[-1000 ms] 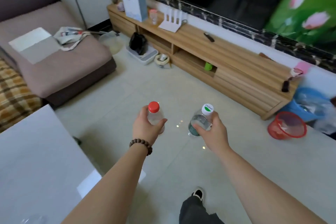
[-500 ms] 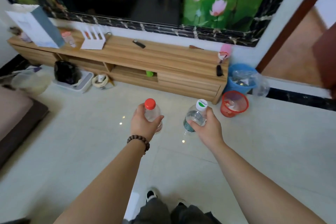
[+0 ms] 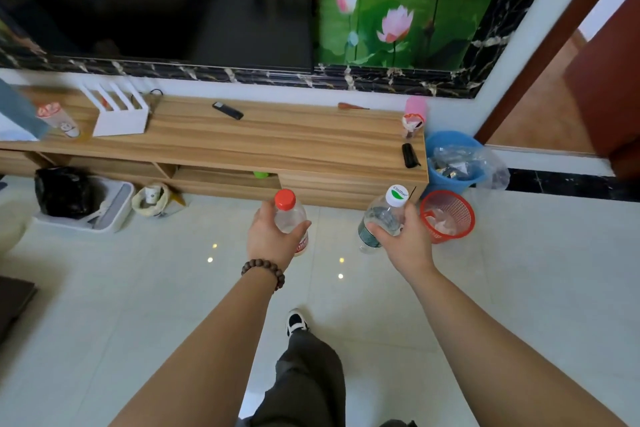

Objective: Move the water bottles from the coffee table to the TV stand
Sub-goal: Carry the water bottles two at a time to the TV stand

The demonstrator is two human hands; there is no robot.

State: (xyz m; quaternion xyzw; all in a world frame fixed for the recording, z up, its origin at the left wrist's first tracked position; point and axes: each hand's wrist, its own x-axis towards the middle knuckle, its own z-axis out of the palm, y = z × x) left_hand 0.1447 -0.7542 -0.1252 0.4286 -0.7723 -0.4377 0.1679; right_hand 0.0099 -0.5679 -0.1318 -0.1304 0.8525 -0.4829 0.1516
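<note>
While both bottles were carried in the air, neither was on the TV stand yet. Red-capped bottle sat upright in the left hand, fingers wrapped round its body; white-capped bottle was in the right hand, likewise clasped, tilted with cap leaning right. Both grips full. Stand's wooden top lay straight ahead and above the bottles in view, beyond its front edge, floor between. Bare stretch of top between black remote and pink item looked like the landing spot, with both hands about equally near it.
</note>
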